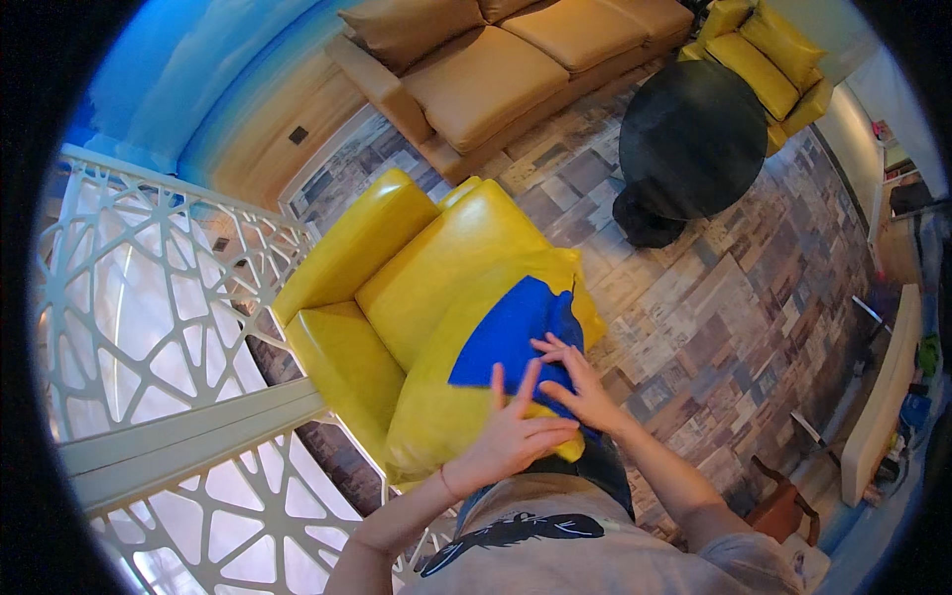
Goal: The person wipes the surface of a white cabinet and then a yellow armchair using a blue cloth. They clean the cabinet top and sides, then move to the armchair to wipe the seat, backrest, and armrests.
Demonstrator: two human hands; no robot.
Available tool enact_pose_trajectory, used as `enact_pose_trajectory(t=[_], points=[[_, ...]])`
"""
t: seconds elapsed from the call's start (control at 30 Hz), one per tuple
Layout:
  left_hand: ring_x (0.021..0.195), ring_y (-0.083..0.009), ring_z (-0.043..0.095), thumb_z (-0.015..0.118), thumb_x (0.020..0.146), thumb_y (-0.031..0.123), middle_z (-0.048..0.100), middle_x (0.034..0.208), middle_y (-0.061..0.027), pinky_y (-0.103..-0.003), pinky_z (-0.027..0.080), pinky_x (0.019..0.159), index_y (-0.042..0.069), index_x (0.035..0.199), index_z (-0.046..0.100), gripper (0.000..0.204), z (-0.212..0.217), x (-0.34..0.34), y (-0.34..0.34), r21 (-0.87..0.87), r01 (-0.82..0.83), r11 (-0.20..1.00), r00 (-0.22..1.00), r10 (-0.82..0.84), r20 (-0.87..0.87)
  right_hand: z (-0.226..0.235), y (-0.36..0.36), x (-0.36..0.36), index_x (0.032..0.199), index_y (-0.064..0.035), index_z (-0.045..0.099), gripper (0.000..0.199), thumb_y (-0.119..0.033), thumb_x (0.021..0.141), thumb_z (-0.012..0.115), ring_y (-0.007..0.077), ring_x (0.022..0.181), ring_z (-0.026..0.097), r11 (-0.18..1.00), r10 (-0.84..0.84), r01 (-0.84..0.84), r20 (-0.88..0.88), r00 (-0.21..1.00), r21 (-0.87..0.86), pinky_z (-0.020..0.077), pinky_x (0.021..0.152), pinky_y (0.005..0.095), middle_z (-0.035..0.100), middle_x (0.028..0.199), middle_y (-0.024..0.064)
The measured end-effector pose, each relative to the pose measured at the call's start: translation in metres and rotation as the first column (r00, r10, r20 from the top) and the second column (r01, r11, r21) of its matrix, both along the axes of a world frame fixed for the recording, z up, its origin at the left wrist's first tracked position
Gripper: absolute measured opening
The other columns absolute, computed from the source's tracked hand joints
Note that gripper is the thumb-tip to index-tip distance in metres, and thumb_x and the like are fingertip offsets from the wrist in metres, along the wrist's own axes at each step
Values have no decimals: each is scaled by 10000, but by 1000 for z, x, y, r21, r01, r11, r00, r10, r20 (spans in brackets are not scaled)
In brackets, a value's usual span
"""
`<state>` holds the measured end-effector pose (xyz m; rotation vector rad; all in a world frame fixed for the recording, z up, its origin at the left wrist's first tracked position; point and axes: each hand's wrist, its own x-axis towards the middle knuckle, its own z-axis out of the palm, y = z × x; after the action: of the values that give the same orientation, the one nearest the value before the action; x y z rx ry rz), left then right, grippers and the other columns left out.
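A yellow cushion (466, 387) with a blue panel (511, 332) is held upright against the person's lap, just in front of a yellow armchair (397, 268). The armchair's seat is seen beyond the fingertips, and nothing else is seen lying in it apart from the cushion leaning over its front edge.

The left hand (511, 431) is laid flat on the cushion's face, its fingers spread and extended, with the fingertips reaching onto the lower edge of the blue panel. The right hand (580, 387) is placed just beside it, partly crossed over it, fingers likewise outstretched and pressed on the blue panel near its right border. Neither hand is clenched; whether any fabric is pinched beneath the fingers cannot be told.

The cushion is glossy, like leather, plump, and rounded at its corners. The blue panel is shaped as a wedge, widening from the fingers toward the cushion's upper right edge.

Beyond the fingertips, a floor of mixed grey and brown wood-look tiles (714, 317) is seen, with a round black table (694, 134), a tan sofa (496, 69) and a second yellow chair (769, 55) well apart. To the left of the fingers, a white lattice screen (169, 307) is set against a blue-and-sand painted wall (208, 89).
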<state>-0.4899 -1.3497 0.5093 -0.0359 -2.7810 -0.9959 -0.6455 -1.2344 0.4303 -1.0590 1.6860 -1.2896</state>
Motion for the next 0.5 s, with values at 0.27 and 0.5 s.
enact_pose_trajectory(t=[0.27, 0.5], points=[[1487, -548, 49, 858, 734, 241, 273, 1580, -264, -649, 99, 1175, 163, 1130, 626, 465, -43, 117, 27, 255, -613, 747, 784, 615, 84, -21, -58, 76, 1318, -156, 608, 462, -406, 930, 634, 313, 1405, 416, 992, 120, -125, -331, 936, 6, 202, 1160, 602, 557, 1430, 67], [1511, -405, 143, 666, 875, 100, 326, 1576, -213, -536, 14, 1217, 99, 1092, 498, 275, -37, 131, 32, 288, -855, 431, 491, 852, 182, -105, -91, 66, 1319, -201, 618, 402, -372, 957, 582, 305, 1400, 414, 996, 91, -80, -539, 838, 43, 230, 1142, 626, 543, 1447, 51]])
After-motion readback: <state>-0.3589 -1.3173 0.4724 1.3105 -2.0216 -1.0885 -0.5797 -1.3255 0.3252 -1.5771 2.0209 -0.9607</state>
